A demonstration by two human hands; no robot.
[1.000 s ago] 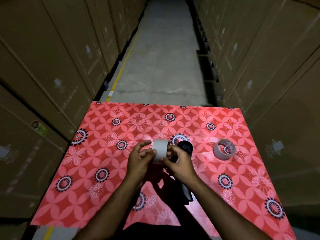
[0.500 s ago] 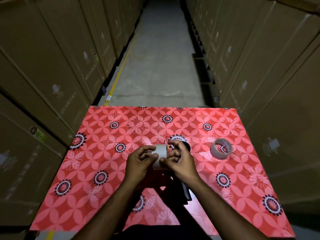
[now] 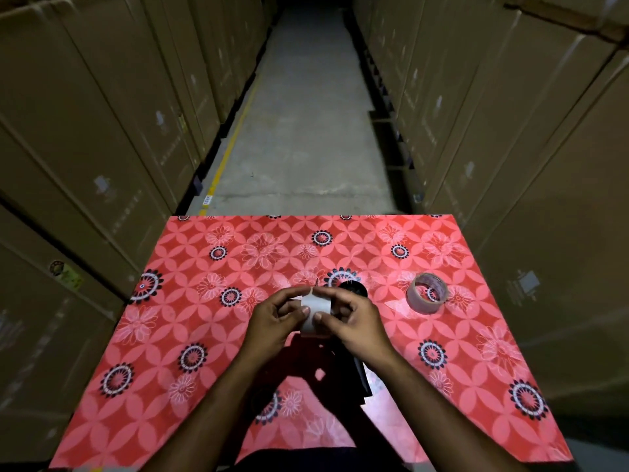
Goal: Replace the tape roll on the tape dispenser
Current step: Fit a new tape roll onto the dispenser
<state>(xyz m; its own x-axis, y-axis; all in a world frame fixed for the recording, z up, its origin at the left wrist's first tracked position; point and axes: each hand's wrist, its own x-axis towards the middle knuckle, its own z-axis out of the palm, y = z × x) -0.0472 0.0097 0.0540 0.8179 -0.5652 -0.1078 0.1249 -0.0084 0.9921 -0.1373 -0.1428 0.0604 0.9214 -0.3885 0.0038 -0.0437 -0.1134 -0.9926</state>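
Left hand: fingers are closing on the left side of the white roll, thumb pressing on its outer face.
Right hand: fingers are gripping the right side of the same roll, thumb resting on the face beside the left thumb.
White roll: being held edge-up between both hands, just above the surface, with a small tab showing at its top.
Dispenser: lying on the surface under the right hand; its round black hub is showing just beyond the fingers and its dark handle is pointing toward the person.
Step, as judged: the hands are probably picking at the tape's free end; the roll is not yet on the hub.
Risk: the tab may be tearing or re-sticking if it is peeled at an angle; the roll may be slipping if the thumbs are pressing unevenly.
Risk: low light is making the tape end hard to find.
Other roll: a clear-looking roll is lying well to the right, clear of the hands.
Obstruction: the right hand is covering most of the dispenser.
Surroundings: stacked cartons are lining both sides of an aisle.
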